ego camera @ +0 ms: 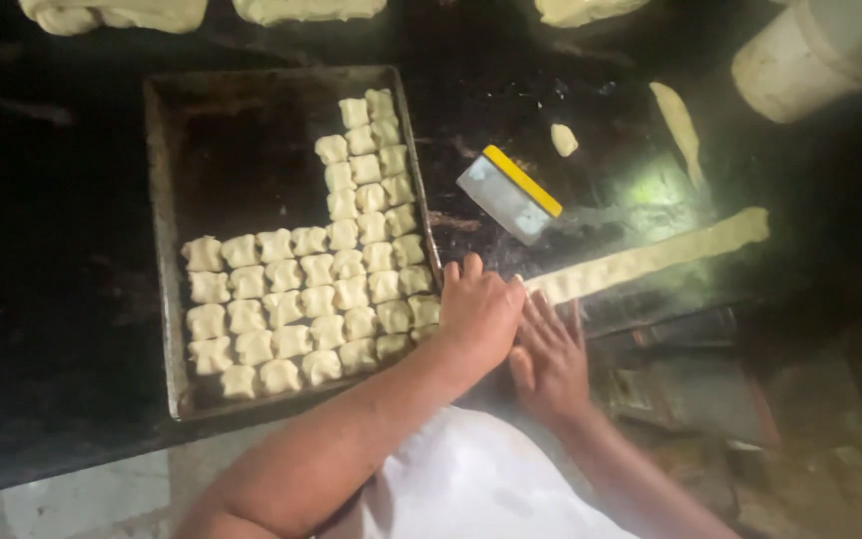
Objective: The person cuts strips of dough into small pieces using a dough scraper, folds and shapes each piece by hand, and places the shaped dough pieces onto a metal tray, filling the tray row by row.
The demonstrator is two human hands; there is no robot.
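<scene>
I see the left hand (478,311) resting at the tray's near right corner, fingers curled loosely, knuckles up; can't tell if it has a dough piece under it. The right hand (551,354) lies flat just beside it, fingers spread and open, pressing on the near end of the long dough strip (650,258), gripping nothing. That strip runs from the hands out toward the right edge of the dark worktop (52,250), its near part notched into segments.

The baking tray (167,230) sits left of centre on the worktop. Cut dough pieces (301,299) fill its near half in rows and climb up its right side in a column; the far left part of the tray is bare metal.

A dough scraper (508,194) with a yellow handle lies just right of the tray, apart from both hands. A thin dough scrap (679,125) and a small lump (564,140) lie beyond it. A white bucket (816,55) stands at the far right corner. Larger dough slabs (306,9) line the far edge.
</scene>
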